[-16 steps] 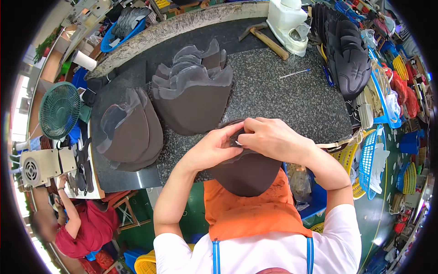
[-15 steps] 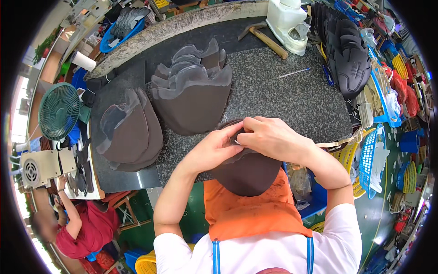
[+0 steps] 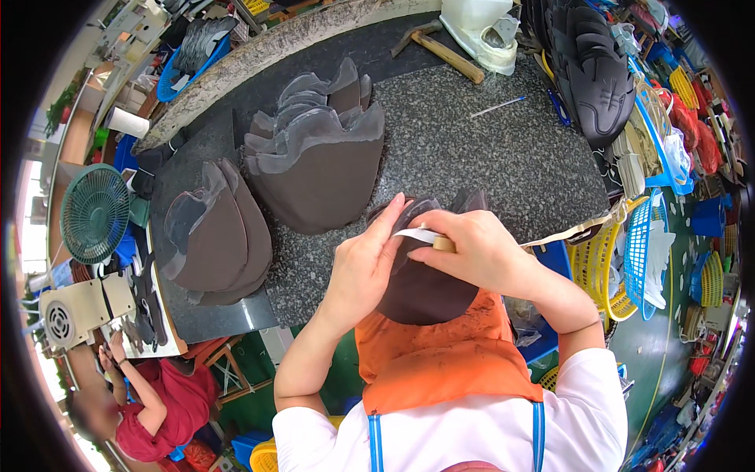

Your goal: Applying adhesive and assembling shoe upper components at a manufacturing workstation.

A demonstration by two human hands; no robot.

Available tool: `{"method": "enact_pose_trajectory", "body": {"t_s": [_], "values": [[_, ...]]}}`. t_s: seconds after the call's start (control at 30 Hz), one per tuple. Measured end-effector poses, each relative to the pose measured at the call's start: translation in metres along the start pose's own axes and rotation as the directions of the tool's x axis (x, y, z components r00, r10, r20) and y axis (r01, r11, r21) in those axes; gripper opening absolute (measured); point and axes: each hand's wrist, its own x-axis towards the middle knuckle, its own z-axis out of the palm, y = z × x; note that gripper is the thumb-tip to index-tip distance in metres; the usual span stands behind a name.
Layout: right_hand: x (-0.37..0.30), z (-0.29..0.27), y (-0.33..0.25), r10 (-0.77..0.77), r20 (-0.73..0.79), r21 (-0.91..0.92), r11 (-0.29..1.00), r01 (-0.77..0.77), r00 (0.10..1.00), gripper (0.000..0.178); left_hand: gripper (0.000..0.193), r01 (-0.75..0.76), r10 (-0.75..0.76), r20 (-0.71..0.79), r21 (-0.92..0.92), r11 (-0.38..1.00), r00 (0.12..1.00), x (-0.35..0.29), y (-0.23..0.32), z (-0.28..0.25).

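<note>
My right hand is closed around a small beige roll, which looks like a tape roll. A white strip of tape stretches from it to my left hand, whose thumb and fingers close at the strip's end. Beneath both hands, at the table's front edge against my apron, rests a dark brown shoe-upper piece. Its far edges rise beyond my fingers. Left of my hands lie a large stack of similar brown pieces with grey translucent edges and a smaller stack.
A hammer and a white machine part or container sit at the table's back. A pen lies on the speckled tabletop. Black shoe parts are piled at right, above baskets. A co-worker sits lower left.
The white strip and beige roll now show between my hands. My left hand has turned more upright, and my right hand has shifted slightly right. The view has shifted a little.
</note>
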Motion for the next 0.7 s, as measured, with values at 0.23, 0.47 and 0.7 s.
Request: {"method": "enact_pose_trajectory", "body": {"t_s": [0.23,0.47,0.7], "values": [[-0.009,-0.003,0.018,-0.081,-0.466,0.279,0.931,0.234,0.881,0.007,0.038,0.165,-0.146,0.085,-0.312,0.936,0.986,-0.005,-0.012,-0.002],[-0.009,-0.013,0.016,-0.302,-0.337,-0.249,0.942,0.225,0.892,0.019,0.035,0.181,-0.184,0.038,-0.451,0.874,0.982,-0.009,-0.015,0.000],[-0.004,-0.003,0.022,-0.290,-0.339,-0.390,0.909,0.147,0.895,0.016,0.034,0.145,-0.149,0.019,-0.378,0.914,0.989,-0.009,-0.010,0.000]]}}
